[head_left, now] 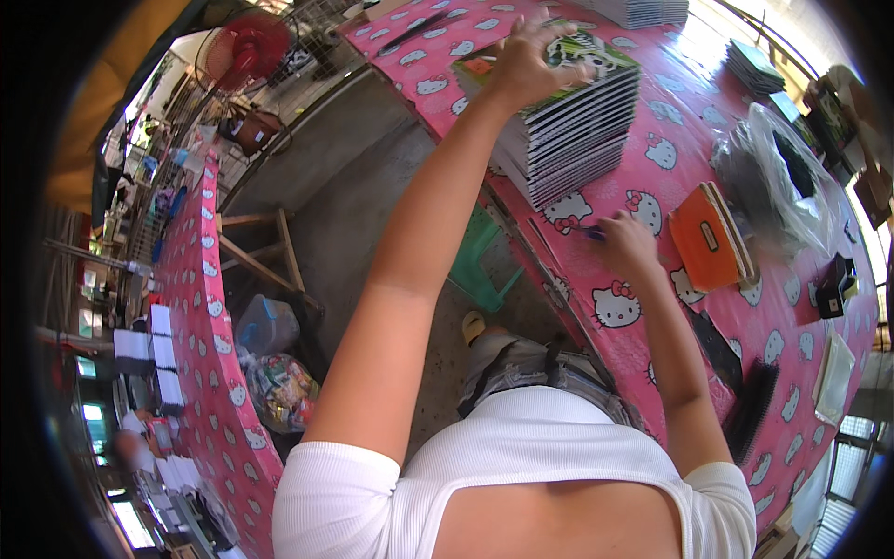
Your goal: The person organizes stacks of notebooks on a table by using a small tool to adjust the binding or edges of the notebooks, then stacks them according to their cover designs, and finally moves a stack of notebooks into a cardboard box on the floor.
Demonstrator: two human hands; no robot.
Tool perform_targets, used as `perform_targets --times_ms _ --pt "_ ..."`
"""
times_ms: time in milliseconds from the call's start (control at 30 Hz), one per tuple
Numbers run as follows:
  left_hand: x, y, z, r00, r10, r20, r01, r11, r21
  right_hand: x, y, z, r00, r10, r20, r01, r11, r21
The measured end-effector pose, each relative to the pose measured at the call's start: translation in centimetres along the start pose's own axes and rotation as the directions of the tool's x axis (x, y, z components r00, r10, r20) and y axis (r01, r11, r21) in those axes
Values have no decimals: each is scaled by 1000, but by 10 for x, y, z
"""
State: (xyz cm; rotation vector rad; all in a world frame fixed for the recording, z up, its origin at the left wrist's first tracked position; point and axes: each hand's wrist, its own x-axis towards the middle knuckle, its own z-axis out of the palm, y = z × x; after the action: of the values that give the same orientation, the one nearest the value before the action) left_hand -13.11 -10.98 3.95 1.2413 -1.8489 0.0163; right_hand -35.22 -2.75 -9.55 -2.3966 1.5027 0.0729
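Note:
A tall stack of booklets (582, 140) with green, patterned covers stands on the pink table near its left edge. On its top cover rests my left hand (533, 67), fingers spread and slightly blurred. Just below the stack, close to the tabletop, my right hand (629, 247) is closed around a small, thin dark-blue tool (592, 232). Its exact kind is too small and blurred to make out. To the right of that hand lies an orange wallet-like case (708, 238).
A clear plastic bag (782, 177) lies right of the orange case, with a black brush (752, 410) nearer me. More booklets (754, 67) sit farther off. Left of the table are a green stool (489, 261), another pink table (200, 373) and a red fan (247, 51).

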Motion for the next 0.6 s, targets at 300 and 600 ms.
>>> perform_targets --times_ms 300,600 --pt "-109 -144 8 655 -753 67 297 175 -939 20 16 51 952 100 -289 177 590 788" --pt "-144 -191 56 414 -657 629 784 -94 -614 118 -54 47 929 332 164 49 -550 834"
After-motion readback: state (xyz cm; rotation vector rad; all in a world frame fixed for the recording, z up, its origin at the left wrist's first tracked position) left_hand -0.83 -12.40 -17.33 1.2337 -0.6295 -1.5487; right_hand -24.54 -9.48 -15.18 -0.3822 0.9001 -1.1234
